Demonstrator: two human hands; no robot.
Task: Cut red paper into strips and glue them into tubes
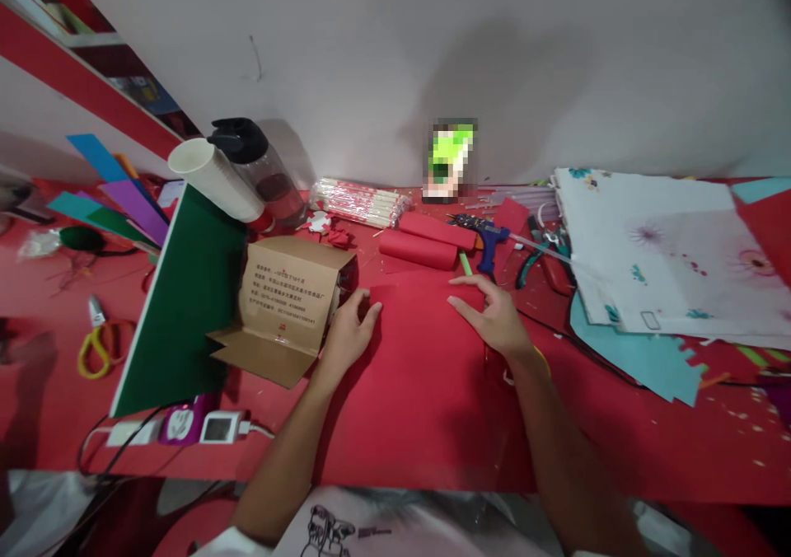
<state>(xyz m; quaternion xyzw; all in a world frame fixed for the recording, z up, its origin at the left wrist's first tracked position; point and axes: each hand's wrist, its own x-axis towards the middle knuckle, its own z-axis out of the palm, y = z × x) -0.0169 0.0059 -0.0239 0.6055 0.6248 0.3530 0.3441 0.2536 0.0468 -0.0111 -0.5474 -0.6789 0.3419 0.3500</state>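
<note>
A large red sheet of paper (420,376) lies in front of me, almost the same colour as the table under it. My left hand (351,330) is at its far left corner, thumb and forefinger curled around the edge. At the far right corner my right hand (494,314) grips the sheet between thumb and fingers. Its other fingers are partly hidden. Just beyond the sheet lie two rolled red papers (420,250) and a blue glue gun (491,244). A printed cardboard box (287,301) stands open beside my left hand.
A green board (179,310) leans at the left, near yellow-handled scissors (95,347). Behind it are a paper cup (216,178) and a bottle (265,170). Wrapped sticks (362,201) lie by the wall. Pliers (544,256) and flowered white sheets (655,244) lie to the right.
</note>
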